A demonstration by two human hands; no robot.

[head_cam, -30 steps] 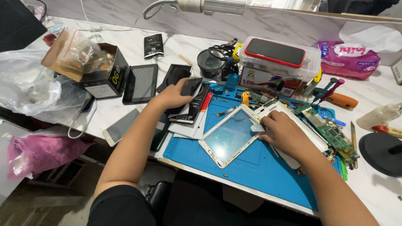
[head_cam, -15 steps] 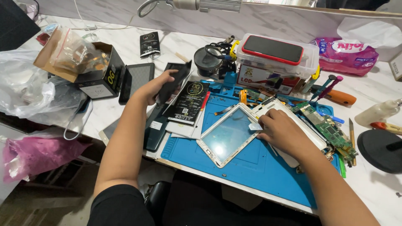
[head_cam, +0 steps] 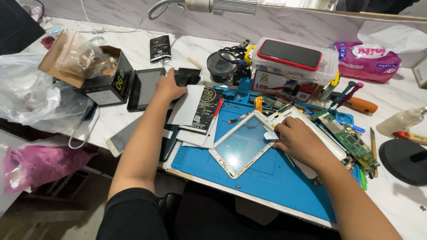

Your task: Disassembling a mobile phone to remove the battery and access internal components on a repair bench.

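My left hand (head_cam: 170,89) lies flat, fingers spread, on a white sheet (head_cam: 187,105) near the table's (head_cam: 133,115) front-left edge, gripping nothing. My right hand (head_cam: 299,141) presses a white-framed tablet screen (head_cam: 242,144) on the blue mat (head_cam: 284,180), fingers curled narrow at its corner. Open mat lies toward me. A clear lidded box (head_cam: 291,73) holds small parts; a red-edged phone (head_cam: 289,54) lies on top.

The left hand (head_cam: 170,88) covers part of a dark device (head_cam: 187,76), so its grip cannot be judged. The right hand (head_cam: 300,141) hides the white frame (head_cam: 289,116) beneath its palm; its fingertips are curled under. The black disc (head_cam: 404,161) is cut by the right edge. The circuit board (head_cam: 349,140) parts are too small to tell.
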